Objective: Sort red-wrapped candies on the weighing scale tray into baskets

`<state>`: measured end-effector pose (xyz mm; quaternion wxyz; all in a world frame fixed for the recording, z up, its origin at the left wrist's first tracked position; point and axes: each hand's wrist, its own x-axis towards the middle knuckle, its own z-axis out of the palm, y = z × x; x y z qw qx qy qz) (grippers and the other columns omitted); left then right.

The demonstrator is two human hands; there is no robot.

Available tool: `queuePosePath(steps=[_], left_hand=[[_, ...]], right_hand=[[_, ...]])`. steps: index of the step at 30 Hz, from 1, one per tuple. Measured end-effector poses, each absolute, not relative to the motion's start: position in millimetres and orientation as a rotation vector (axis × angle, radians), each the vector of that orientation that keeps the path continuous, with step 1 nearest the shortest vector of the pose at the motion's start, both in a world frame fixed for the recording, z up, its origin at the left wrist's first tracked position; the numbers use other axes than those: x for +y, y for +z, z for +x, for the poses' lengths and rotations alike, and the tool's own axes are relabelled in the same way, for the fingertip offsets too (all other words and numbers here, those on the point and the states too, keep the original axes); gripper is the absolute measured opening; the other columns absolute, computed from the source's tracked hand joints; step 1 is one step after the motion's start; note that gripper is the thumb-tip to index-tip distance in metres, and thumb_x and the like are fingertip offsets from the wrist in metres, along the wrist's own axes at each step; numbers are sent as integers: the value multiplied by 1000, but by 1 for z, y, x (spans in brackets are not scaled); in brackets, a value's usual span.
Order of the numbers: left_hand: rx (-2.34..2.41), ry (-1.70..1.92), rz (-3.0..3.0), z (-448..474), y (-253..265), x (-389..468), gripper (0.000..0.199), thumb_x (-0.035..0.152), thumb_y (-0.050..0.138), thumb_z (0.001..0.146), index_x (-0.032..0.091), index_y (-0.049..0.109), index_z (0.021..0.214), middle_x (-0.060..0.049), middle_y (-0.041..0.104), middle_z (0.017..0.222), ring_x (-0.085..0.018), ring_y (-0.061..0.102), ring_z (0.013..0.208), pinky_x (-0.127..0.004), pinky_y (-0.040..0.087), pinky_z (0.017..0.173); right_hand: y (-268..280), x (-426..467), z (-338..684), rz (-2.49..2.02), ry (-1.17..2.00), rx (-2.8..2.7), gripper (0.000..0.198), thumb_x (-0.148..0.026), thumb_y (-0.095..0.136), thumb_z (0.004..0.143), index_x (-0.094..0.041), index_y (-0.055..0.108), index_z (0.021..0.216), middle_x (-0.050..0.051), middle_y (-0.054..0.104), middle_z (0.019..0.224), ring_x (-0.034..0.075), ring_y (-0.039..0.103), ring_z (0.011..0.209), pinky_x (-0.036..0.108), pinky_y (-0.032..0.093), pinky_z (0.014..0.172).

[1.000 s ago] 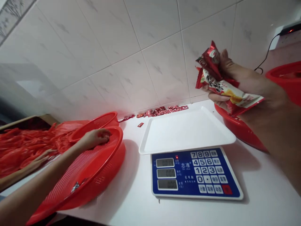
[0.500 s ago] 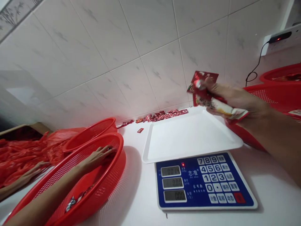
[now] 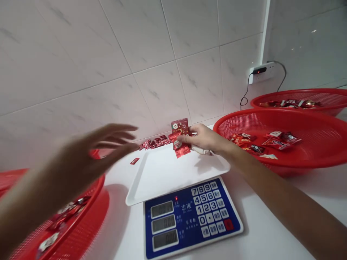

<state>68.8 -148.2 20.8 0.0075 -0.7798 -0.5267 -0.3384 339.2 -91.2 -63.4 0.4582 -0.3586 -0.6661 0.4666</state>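
Observation:
My right hand [image 3: 200, 137] grips a small bunch of wrapped candies [image 3: 182, 147], in red packets and one whitish wrapper, above the white tray [image 3: 165, 171] of a weighing scale. My left hand [image 3: 100, 155] is in the air to the left of the tray, blurred, fingers spread and nothing in them. Below it stands a red mesh basket [image 3: 104, 206] with several wrapped candies inside, partly hidden by my left arm. The scale's blue keypad panel [image 3: 187, 227] faces me in front of the tray.
To the right, a large red basket [image 3: 311, 159] holds several candy packets, with another red basket [image 3: 333, 94] behind it. Small red packets [image 3: 155, 142] lie along the tiled wall, and one red packet [image 3: 135, 161] lies left of the tray. A cable [image 3: 248, 86] hangs from a socket.
My left hand has come up out of the left basket towards the tray. My right hand has brought its candies lower, over the tray. The view has turned right.

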Motion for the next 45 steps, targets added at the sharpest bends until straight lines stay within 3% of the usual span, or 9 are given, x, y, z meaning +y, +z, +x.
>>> queuePosePath(steps=[3,11,16,22,26,29,35,40,45], left_hand=[[-1613,-1131,-2579,132,-1,-142,84,72,73,60,24,57,127,-12,70,116,-31,70,89,-44,61,71],[-1495,-1586,-2872,159,-27,-111,42,56,65,86,22,65,109,-8,72,104,-22,70,94,-33,57,77],[-1458,-1662,-2912,156,-38,-101,34,47,72,81,19,56,71,0,62,64,-13,60,60,-23,45,53],[-1510,-1971,-2544,140,-32,-105,27,42,73,79,20,56,83,1,65,67,-12,59,55,-23,46,51],[-1821,-1273,-2857,121,-33,-99,33,46,71,75,20,60,93,-1,66,63,-18,61,55,-27,43,48],[-1896,-947,-2756,115,-36,-93,32,45,70,75,21,65,97,-8,75,89,-24,68,74,-33,49,59],[-1578,-1456,-2666,126,-19,-119,24,43,69,82,22,70,93,-7,74,84,-20,67,73,-31,52,62],[-1253,-1563,-2814,152,-16,-154,18,39,69,89,22,69,81,0,68,69,-14,61,61,-26,46,54],[-1195,-1560,-2829,159,-21,-156,17,34,69,91,20,69,80,2,64,66,-13,59,57,-26,44,52]], right_hand=[[-53,-100,338,-803,1237,-1537,20,-31,83,77,-18,73,88,5,75,90,13,70,79,23,55,71],[-47,-102,351,-705,1184,-1678,24,-27,84,72,-18,73,91,4,73,90,14,67,77,23,53,65],[-57,-99,348,-817,1176,-1883,21,-26,79,71,-17,74,89,4,71,78,12,60,60,22,42,47],[-64,-88,351,-1255,891,-1930,9,-23,70,73,-15,72,72,0,58,55,7,38,38,22,24,33],[-51,-91,365,-1165,745,-1696,18,-32,74,79,-14,75,77,6,69,69,9,55,50,22,41,42],[-39,-99,370,-982,702,-1518,19,-34,80,78,-16,76,83,6,73,79,12,66,65,22,53,58],[-28,-123,357,-693,886,-1332,11,-25,77,83,-17,73,89,1,73,78,11,69,66,19,56,59],[-28,-142,338,-612,934,-1495,11,-31,72,88,-20,71,89,-9,49,47,3,46,37,12,38,39],[-29,-145,338,-594,888,-1557,14,-32,81,80,-24,72,88,-3,61,60,12,65,64,18,54,56]])
